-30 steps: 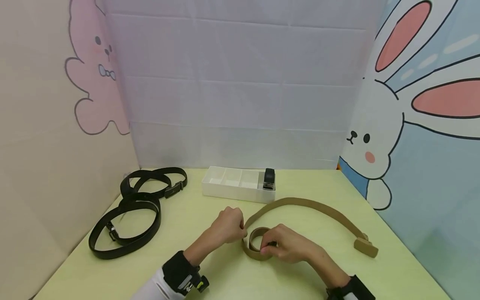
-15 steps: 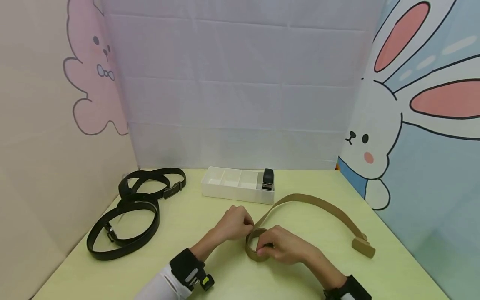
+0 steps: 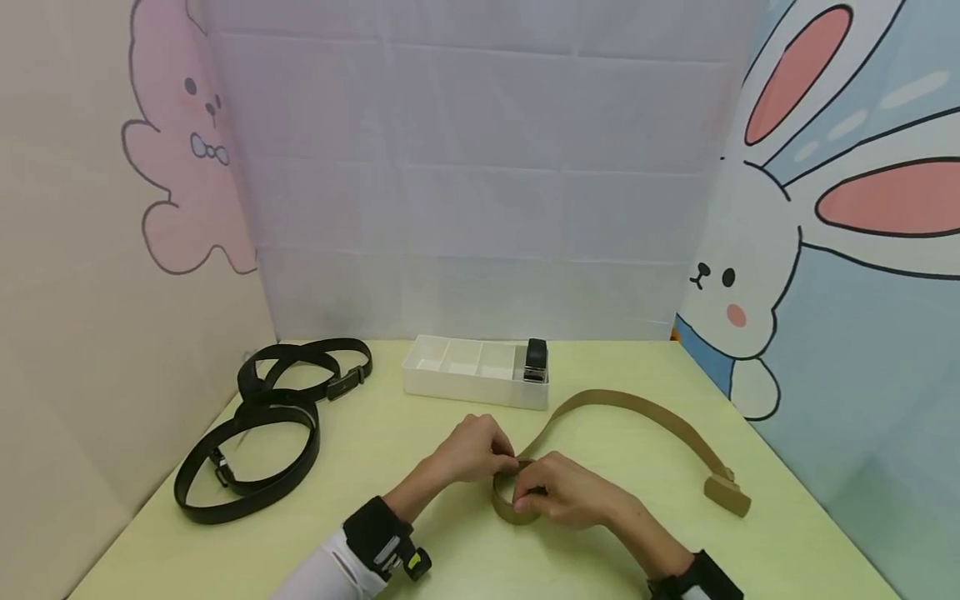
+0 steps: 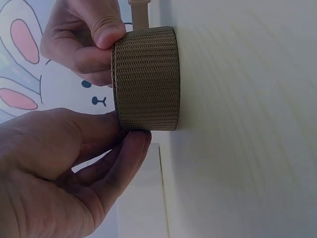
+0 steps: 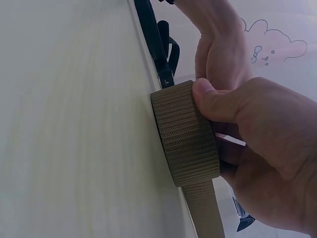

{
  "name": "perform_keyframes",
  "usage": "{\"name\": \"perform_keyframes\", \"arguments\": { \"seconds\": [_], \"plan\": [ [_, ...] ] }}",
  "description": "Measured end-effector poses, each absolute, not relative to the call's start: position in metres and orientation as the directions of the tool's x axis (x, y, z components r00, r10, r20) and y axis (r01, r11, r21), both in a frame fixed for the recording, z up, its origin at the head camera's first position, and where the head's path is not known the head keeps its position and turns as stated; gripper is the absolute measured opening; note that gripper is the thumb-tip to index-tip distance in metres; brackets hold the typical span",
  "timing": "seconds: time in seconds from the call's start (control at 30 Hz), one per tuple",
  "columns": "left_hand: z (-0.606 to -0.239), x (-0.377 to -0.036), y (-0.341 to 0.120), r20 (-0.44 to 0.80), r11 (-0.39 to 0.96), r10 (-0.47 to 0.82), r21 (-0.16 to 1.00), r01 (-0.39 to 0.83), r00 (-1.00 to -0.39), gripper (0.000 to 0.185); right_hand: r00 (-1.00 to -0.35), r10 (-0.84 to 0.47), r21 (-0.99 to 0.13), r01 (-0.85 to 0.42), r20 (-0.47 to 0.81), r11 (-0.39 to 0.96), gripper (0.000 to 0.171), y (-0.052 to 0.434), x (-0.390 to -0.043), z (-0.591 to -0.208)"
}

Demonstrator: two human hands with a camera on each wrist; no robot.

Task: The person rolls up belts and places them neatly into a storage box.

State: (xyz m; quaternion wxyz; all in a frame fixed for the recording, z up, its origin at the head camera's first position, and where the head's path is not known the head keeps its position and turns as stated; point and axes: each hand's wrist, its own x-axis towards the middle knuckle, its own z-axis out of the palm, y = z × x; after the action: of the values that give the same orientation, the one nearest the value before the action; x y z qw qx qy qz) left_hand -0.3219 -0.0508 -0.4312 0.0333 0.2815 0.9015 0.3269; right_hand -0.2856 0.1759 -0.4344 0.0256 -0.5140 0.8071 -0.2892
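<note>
A tan webbing belt [image 3: 645, 408] stands on edge on the table, partly wound into a coil [image 3: 504, 508]. Its loose length curves away to the right and ends in a tan buckle [image 3: 727, 493]. My left hand [image 3: 474, 450] pinches the belt at the coil's far left side. My right hand [image 3: 572, 490] grips the coil's near right side, thumb outside and fingers reaching inside. In the left wrist view the ribbed outer wrap [image 4: 147, 82] looks smooth and tight. Part of the coil's inside is hidden by my right hand.
Two black belts [image 3: 255, 500] lie loosely looped at the left, one behind the other. At the back stands a white divided box [image 3: 472, 383], with a rolled black belt [image 3: 536, 360] in its right compartment. Printed walls enclose the yellow table [image 3: 787, 550].
My left hand has moved right along the belt, closer to my right hand. The coil has become tighter and shifted slightly left, and the strap's far bend has drawn right.
</note>
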Motion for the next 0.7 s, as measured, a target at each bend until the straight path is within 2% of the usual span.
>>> {"name": "perform_keyframes", "arguments": {
  "seconds": [0.23, 0.4, 0.47, 0.53, 0.7],
  "plan": [
    [-0.432, -0.322, -0.051, 0.110, 0.642, 0.478, 0.634, 0.432, -0.871, 0.008, -0.484, -0.838, -0.476, -0.816, 0.252, 0.328, 0.009, 0.175, -0.285, -0.434],
    [-0.435, -0.320, -0.051, 0.100, 0.652, 0.468, 0.632, 0.419, -0.878, 0.010, -0.450, -0.855, -0.450, -0.839, 0.258, 0.306, 0.008, 0.177, -0.283, -0.435],
    [-0.434, -0.318, -0.051, 0.110, 0.655, 0.471, 0.621, 0.431, -0.875, 0.010, -0.457, -0.847, -0.438, -0.842, 0.271, 0.314, 0.008, 0.181, -0.283, -0.434],
    [-0.432, -0.316, -0.049, 0.115, 0.660, 0.473, 0.611, 0.437, -0.874, 0.010, -0.496, -0.817, -0.412, -0.837, 0.294, 0.360, 0.010, 0.187, -0.283, -0.431],
    [-0.425, -0.313, -0.047, 0.120, 0.670, 0.473, 0.594, 0.445, -0.873, 0.009, -0.671, -0.660, -0.277, -0.741, 0.338, 0.612, 0.023, 0.204, -0.288, -0.424]
  ]
}}
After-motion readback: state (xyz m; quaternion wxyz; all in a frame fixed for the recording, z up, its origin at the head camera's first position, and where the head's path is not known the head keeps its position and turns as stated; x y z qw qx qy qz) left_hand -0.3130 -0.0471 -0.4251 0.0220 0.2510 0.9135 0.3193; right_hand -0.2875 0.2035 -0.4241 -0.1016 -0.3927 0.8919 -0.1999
